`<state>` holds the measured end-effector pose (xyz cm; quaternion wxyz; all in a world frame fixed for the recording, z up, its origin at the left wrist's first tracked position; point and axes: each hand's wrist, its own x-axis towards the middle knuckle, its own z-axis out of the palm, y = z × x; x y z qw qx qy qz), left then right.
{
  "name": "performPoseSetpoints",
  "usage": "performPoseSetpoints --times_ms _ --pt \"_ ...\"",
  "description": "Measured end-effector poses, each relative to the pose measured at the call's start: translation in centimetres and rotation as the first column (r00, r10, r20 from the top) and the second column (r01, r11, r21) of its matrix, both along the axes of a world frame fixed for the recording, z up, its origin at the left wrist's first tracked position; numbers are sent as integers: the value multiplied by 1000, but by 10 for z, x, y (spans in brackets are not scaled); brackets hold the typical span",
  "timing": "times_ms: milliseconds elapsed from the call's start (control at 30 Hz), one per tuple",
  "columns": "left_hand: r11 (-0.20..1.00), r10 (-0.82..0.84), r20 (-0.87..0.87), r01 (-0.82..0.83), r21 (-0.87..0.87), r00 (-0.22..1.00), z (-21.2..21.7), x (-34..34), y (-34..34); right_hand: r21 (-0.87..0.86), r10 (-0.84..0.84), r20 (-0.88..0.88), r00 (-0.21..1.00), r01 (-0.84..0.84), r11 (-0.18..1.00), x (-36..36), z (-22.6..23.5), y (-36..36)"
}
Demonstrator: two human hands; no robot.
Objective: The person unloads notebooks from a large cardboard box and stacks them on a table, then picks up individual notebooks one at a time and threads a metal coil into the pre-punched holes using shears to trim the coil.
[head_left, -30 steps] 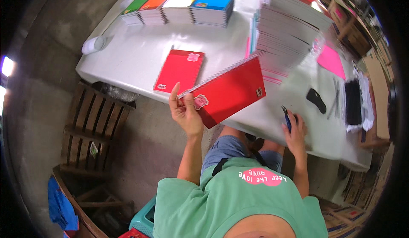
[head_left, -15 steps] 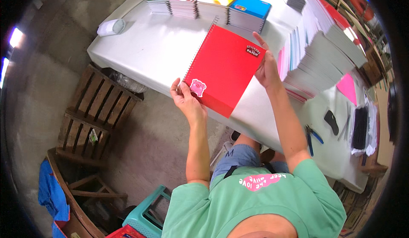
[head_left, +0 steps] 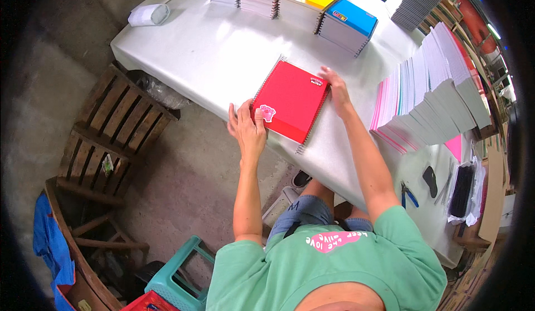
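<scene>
Red notebook with pink sticker, white table, green shirt.

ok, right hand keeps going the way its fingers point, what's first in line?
Likely the blue-covered notebook stack. The right hand rests on the red notebook, fingers pointing up-table; only bare white table lies between.

Both bare forearms reach forward, elbows bent. The left hand lies flat, fingers spread and extended. The right hand is also open, palm down, fingers together.
</scene>
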<state>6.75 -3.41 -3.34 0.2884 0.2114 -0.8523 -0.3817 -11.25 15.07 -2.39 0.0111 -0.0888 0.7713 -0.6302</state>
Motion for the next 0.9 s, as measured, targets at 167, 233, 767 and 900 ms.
performPoseSetpoints --times_ms 167,233,767,900 --pt "998 55 90 -54 -13 994 9 -12 7 249 29 -323 946 55 967 5 -10 -9" --pt "997 76 52 -74 -27 996 5 -12 5 261 26 -483 875 116 958 9 -13 -15" --pt "944 308 -488 -199 264 817 6 3 -16 349 202 -906 371 388 853 145 234 61" --pt "973 186 -521 -81 218 833 63 6 39 48 -366 -861 353 774 632 94 332 248"
